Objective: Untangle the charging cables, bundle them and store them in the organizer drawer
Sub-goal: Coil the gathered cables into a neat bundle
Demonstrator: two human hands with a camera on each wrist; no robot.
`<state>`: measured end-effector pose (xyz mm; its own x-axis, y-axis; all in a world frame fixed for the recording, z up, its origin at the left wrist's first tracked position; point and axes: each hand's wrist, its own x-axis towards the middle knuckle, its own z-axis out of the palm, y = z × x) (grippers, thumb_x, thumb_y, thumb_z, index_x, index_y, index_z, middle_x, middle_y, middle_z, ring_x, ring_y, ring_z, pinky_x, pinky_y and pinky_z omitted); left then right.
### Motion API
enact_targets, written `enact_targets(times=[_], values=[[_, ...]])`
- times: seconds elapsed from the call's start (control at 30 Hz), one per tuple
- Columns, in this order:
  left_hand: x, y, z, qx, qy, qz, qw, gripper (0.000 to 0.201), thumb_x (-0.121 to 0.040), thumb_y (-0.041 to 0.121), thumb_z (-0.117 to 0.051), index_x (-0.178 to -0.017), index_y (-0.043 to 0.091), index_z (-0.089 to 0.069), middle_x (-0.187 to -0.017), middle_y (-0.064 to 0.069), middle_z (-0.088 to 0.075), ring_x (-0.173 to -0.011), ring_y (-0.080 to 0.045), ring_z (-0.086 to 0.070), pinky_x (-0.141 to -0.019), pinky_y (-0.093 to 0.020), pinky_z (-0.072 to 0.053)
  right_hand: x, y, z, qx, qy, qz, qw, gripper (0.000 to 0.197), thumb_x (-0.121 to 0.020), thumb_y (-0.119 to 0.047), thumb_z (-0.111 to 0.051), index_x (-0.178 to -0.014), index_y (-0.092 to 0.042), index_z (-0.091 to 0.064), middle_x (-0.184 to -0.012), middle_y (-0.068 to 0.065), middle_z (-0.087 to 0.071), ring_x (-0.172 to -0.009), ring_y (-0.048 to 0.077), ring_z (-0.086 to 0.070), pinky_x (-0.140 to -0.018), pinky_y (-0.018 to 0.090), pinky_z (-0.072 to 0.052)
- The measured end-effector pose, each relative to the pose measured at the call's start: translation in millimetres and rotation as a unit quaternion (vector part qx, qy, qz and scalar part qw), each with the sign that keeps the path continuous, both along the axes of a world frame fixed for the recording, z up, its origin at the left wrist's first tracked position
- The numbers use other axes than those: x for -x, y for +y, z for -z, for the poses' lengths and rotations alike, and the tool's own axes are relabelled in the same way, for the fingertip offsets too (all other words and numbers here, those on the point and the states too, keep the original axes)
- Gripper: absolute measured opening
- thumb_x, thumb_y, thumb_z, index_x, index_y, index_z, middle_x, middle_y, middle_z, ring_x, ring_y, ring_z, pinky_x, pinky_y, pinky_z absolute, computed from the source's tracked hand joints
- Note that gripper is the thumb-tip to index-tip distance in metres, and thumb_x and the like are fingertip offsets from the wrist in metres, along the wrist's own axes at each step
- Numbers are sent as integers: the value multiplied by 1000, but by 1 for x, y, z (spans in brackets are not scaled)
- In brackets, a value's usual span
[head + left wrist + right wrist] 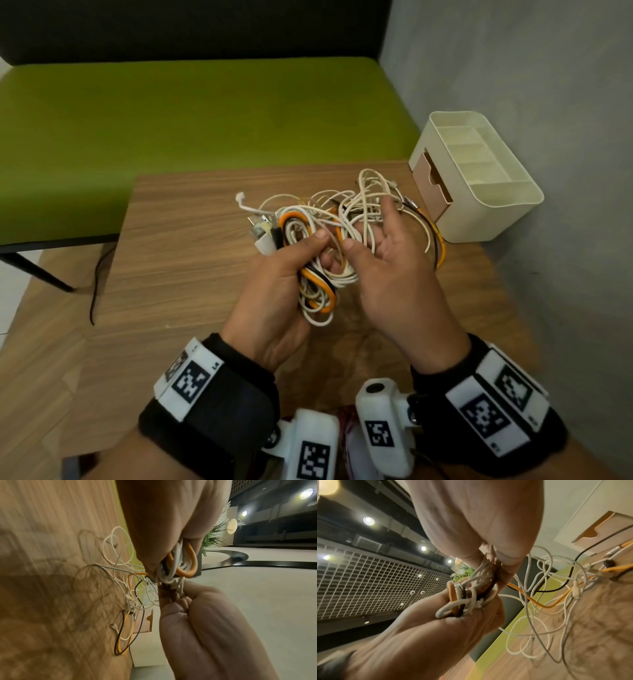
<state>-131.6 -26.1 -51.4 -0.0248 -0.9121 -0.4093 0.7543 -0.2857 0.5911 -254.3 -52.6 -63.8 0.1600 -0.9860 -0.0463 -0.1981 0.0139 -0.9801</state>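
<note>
A tangle of white, orange and black charging cables [346, 209] lies partly on the wooden table [191, 240] and partly lifted. My left hand [318, 247] grips a coiled bunch of these cables [181, 566], whose loops hang below the palm [317, 291]. My right hand [366, 233] faces it, pinching white strands [485, 566] beside the bunch, its index finger pointing up. The cream organizer [507, 205] stands at the table's far right, with its tan drawer [432, 186] facing the cables and slid slightly out.
A green bench [205, 113] runs behind the table. A grey wall [548, 85] is close on the right, just behind the organizer. Loose plugs and an orange-black loop [440, 246] trail toward the organizer. Bare table surface lies to the left.
</note>
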Motion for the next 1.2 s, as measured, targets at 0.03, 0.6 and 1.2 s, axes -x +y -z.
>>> enact_targets(times=[0.03,0.6,1.2], values=[[-1,-1,1,-4,-2,-3,1000,14,-78,13,-66,-91,6,-66,-61,-1,-58,-55,-7,-55,-53,-17,-51,-1,2,-3,2,19,-2,1000,79,-99,-22,-53,-158,-27,1,-137,-22,-57,-121,-8,-53,-104,26,-44],[-6,5,-11,35,-58,48,997,13,-85,13,-62,-93,5,-68,-65,-5,-65,-55,-11,-63,-51,-22,-52,-1,14,-21,24,106,-47,993,43,-105,-32,-41,-148,-29,-42,-141,-21,-48,-113,-25,-41,-87,-7,-30],[-22,-1,-1,4,-104,66,992,9,-87,6,-62,-93,2,-68,-68,-6,-62,-48,-7,-48,-44,-19,-46,27,-7,-29,13,49,-55,997,44,-85,-15,-75,-111,-33,-45,-80,5,-75,-78,19,-74,-82,49,-57]])
